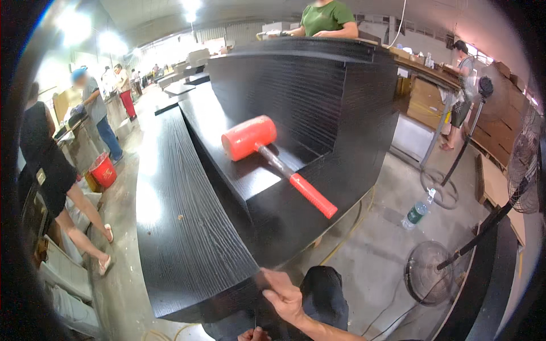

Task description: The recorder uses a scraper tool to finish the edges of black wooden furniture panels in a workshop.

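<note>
A black wood-grain board (pixel 187 227) extends from near my knees toward the back, its near end closest to me. My right hand (pixel 284 294) is at its near right corner, fingers bent and closed against the edge. Low at the bottom rim, my left hand (pixel 254 334) is mostly cut off; its thumb and fingers are pinched around something thin that I cannot make out. A mallet with a red head (pixel 249 138) and a red-gripped handle lies on the black furniture piece (pixel 296 221) beyond the board. Neither hand touches the mallet.
A clear bottle (pixel 418 211) stands on the floor to the right, near a pedestal fan's round base (pixel 430 271). A red bucket (pixel 103 170) is at the left. A person in green (pixel 328 20) works behind the furniture; other people stand left and far right.
</note>
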Available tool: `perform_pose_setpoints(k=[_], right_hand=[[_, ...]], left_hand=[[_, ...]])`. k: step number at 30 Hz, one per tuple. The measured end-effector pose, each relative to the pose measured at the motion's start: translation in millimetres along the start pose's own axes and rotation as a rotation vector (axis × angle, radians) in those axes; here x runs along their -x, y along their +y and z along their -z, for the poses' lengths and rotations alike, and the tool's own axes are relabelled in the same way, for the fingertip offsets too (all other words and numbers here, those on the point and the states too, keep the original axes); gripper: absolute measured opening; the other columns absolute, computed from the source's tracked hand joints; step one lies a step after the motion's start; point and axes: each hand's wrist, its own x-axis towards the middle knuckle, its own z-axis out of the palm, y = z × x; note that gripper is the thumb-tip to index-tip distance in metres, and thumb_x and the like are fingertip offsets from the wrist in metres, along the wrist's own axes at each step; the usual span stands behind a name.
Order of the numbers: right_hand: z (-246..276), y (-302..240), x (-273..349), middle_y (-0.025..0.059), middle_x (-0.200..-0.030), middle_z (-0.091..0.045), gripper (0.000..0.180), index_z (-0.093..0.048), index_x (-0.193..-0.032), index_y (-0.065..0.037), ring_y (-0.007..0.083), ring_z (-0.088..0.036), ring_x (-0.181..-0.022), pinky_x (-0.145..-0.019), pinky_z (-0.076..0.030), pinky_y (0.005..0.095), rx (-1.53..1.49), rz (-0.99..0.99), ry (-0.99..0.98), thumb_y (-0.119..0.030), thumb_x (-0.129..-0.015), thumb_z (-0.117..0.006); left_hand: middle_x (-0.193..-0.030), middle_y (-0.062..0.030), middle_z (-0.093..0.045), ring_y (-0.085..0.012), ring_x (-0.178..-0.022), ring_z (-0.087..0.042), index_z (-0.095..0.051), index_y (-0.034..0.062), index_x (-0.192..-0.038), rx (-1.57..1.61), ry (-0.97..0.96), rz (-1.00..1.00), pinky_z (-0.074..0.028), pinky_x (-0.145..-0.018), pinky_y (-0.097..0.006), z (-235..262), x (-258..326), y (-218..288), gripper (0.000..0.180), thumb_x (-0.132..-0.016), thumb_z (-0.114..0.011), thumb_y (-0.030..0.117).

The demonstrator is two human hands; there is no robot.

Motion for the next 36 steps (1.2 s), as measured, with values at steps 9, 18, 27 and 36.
perform_pose_setpoints(k=[9,18,27,36], right_hand=[[42.7,16.8,26.7,0.0099,-0.096,-0.068,0.032,-0.067,-0.11,0.003,0.0154,-0.065,-0.087,-0.078,-0.052,0.0284,0.023,-0.4,0.01,-0.023,-0.092,-0.065],[70.3,-31.0,-13.1,-0.0004,-0.062,-0.058,0.04,-0.066,-0.075,0.001,0.0041,-0.05,-0.053,-0.047,-0.037,0.0213,-0.344,-0.564,-0.105,-0.031,-0.098,-0.057],[53.7,-63.3,-83.1,-0.0067,-0.054,-0.039,0.043,-0.049,-0.061,-0.006,0.0011,-0.034,-0.049,-0.043,-0.024,0.0237,-0.304,-0.314,-0.186,-0.024,-0.098,-0.06],[30.9,-67.1,-113.3,-0.0032,-0.057,-0.03,0.049,-0.039,-0.061,-0.003,0.0054,-0.029,-0.058,-0.049,-0.027,0.0302,-0.237,-0.236,-0.273,-0.027,-0.099,-0.059]], left_hand=[[-0.075,-0.0077,-0.069,-0.0129,-0.068,-0.063,-0.07,-0.0039,-0.088,-0.098,-0.21,-0.002,-0.049,-0.064,-0.026,-17.6,6.3,27.9,0.031,-0.097,-0.062,0.025],[-0.078,-0.0109,-0.069,-0.0152,-0.069,-0.066,-0.069,-0.0068,-0.09,-0.05,-0.39,-0.153,-0.052,-0.067,-0.027,-70.5,26.5,77.2,0.029,-0.099,-0.058,0.018],[-0.073,-0.0156,-0.066,-0.0208,-0.064,-0.064,-0.066,-0.0103,-0.084,0.204,-0.427,-0.407,-0.052,-0.064,-0.031,-95.5,25.0,127.1,0.035,-0.101,-0.052,0.017],[-0.069,-0.0159,-0.064,-0.0217,-0.06,-0.063,-0.064,-0.009,-0.08,0.277,-0.321,-0.49,-0.054,-0.06,-0.033,-104.4,27.2,152.9,0.037,-0.103,-0.049,0.017]])
